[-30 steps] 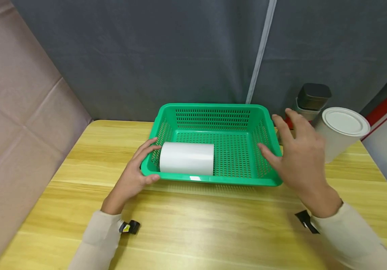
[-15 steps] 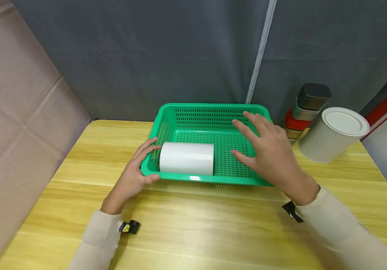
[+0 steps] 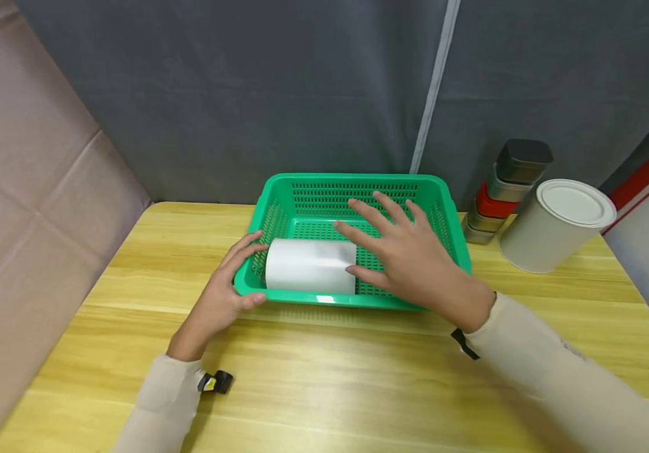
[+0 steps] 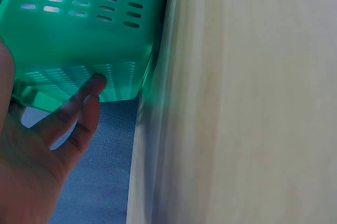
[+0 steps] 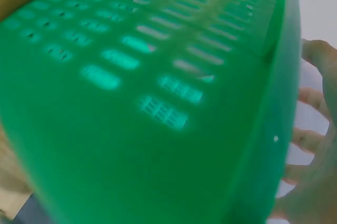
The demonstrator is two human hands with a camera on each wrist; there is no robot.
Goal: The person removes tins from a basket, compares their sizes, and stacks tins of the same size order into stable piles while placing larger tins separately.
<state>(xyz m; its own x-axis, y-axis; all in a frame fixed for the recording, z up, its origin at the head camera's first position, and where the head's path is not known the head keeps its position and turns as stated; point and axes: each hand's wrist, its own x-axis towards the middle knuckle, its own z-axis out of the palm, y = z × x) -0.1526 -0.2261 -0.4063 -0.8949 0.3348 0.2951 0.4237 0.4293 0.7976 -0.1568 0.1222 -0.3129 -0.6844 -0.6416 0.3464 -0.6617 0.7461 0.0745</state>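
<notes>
A green plastic basket (image 3: 352, 178) with slotted walls stands on the wooden table. Inside it, at the front left, a smooth white cylinder (image 3: 308, 270) lies on its side. My left hand (image 3: 223, 289) holds the basket's front left corner, thumb on the front rim and two fingers over the left rim. In the left wrist view, other fingers (image 4: 87, 126) lie along the outside of the basket wall. Above the right half of the basket hovers my right hand (image 3: 409, 255), fingers spread and holding nothing. Its thumb tip overlaps the cylinder's right end in the head view; contact cannot be told.
Right of the basket, small square tins, one of them red (image 3: 494, 204), stand in a leaning stack. Beside them is a large pale can (image 3: 553, 229) with a white lid. A dark grey curtain (image 3: 245, 113) hangs behind the table (image 3: 324, 390).
My right hand has moved left, from beside the stacked tins to over the basket, near the white cylinder. My left hand keeps its place on the basket corner.
</notes>
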